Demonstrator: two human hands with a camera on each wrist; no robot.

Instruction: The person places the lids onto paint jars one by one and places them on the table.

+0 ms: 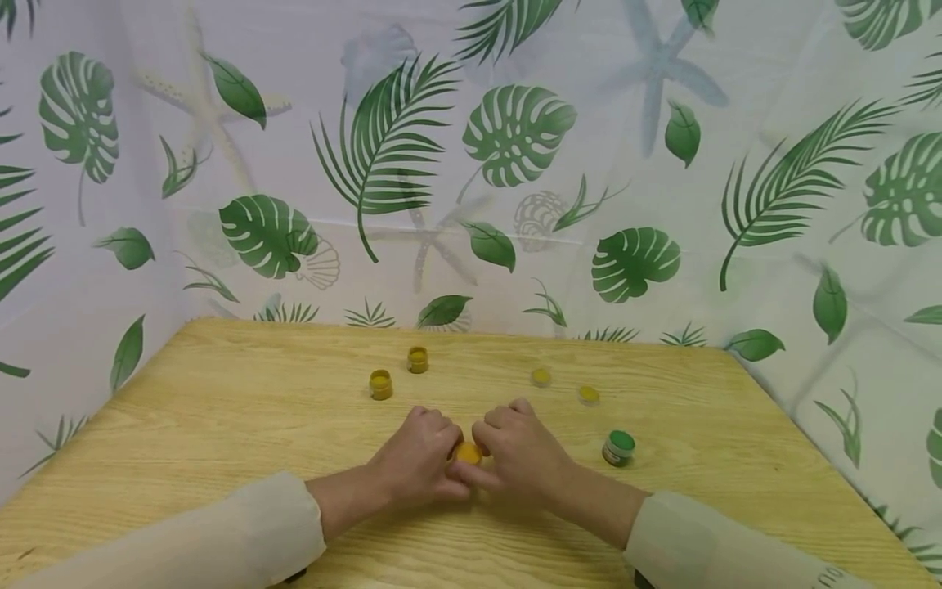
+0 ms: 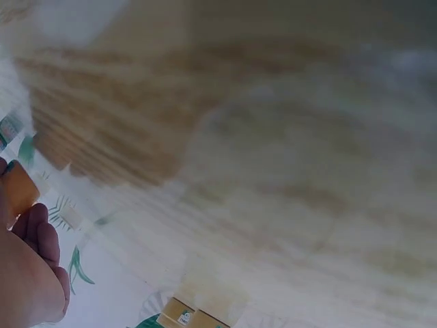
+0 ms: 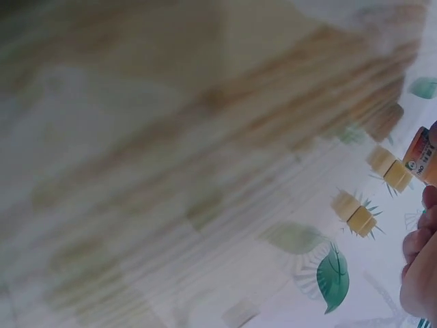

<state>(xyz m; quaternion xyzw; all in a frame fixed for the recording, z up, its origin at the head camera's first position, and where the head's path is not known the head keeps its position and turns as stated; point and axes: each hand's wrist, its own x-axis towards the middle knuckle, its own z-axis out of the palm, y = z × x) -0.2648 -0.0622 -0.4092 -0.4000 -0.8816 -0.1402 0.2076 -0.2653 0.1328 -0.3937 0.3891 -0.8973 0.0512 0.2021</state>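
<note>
A small orange paint jar (image 1: 468, 454) is between my two hands near the middle of the table. My left hand (image 1: 421, 458) grips it from the left with curled fingers. From the other side my right hand (image 1: 521, 454) holds it too, its thumb lying across the near side. In the right wrist view the orange jar (image 3: 418, 156) shows a printed label, partly covered by fingers. The left wrist view catches the orange jar (image 2: 20, 190) at its left edge, beside the left hand (image 2: 31, 270). Whether its lid is loose cannot be seen.
Two open yellow paint jars (image 1: 380, 384) (image 1: 417, 360) stand farther back on the left. Back right lie two small lids (image 1: 540, 376) (image 1: 588, 395) with yellow on them. A green paint jar (image 1: 619, 448) stands right of my right hand. A leaf-patterned cloth (image 1: 412, 278) hangs behind the wooden table (image 1: 221, 409).
</note>
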